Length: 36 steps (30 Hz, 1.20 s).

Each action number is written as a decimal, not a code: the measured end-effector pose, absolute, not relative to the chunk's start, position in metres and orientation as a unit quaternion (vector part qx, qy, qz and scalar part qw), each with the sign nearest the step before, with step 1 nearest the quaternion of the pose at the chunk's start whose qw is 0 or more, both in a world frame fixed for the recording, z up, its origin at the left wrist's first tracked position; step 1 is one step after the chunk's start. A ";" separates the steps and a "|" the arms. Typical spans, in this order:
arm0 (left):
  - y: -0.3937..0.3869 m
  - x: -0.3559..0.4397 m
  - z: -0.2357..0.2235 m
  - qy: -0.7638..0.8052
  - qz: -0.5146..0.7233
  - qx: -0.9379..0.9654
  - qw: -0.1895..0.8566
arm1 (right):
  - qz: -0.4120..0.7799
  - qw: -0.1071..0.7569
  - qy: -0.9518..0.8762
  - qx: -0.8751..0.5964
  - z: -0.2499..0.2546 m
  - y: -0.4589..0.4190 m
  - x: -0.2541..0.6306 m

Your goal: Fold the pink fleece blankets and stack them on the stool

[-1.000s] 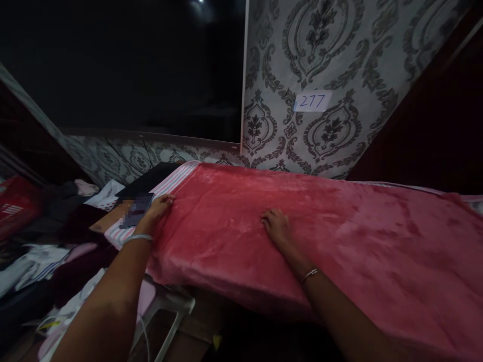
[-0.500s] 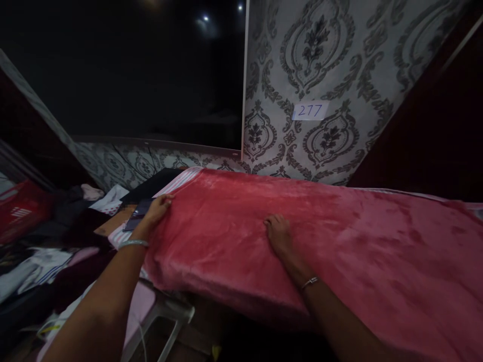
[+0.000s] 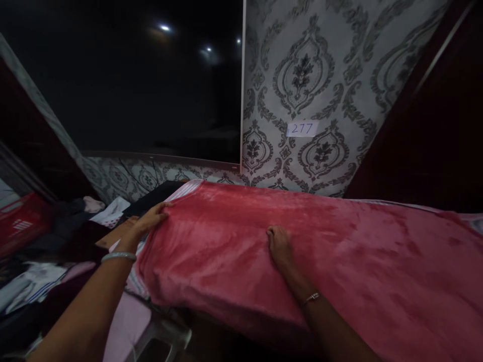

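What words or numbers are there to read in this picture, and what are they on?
"277": handwritten in blue on the white paper on the patterned wall.
Small mark on the bottom frame of the TV: too small to read.
White marks on the red bag at far left: too blurred to read.

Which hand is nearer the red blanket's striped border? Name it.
The left hand, by the left edge of the red blanket, close to the striped border; the right hand is farther in, over plain red.
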<state>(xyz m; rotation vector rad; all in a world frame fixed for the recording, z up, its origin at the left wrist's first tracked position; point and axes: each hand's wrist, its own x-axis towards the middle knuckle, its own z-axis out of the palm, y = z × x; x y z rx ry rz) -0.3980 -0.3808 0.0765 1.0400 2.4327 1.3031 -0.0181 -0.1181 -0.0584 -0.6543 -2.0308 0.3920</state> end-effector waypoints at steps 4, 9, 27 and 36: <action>-0.381 -0.402 0.079 0.841 0.391 0.373 0.026 | 0.174 0.478 -0.823 -0.253 -0.058 -0.121 -0.017; -0.379 -0.397 0.079 0.852 0.346 0.390 -0.035 | 0.167 0.483 -0.827 -0.235 -0.059 -0.121 -0.015; -0.412 -0.363 0.097 0.870 0.255 0.402 -0.132 | 0.180 0.460 -0.852 -0.175 -0.036 -0.122 0.019; -0.429 -0.336 0.112 0.828 0.315 0.451 -0.107 | 0.159 0.417 -0.875 -0.188 -0.016 -0.121 0.054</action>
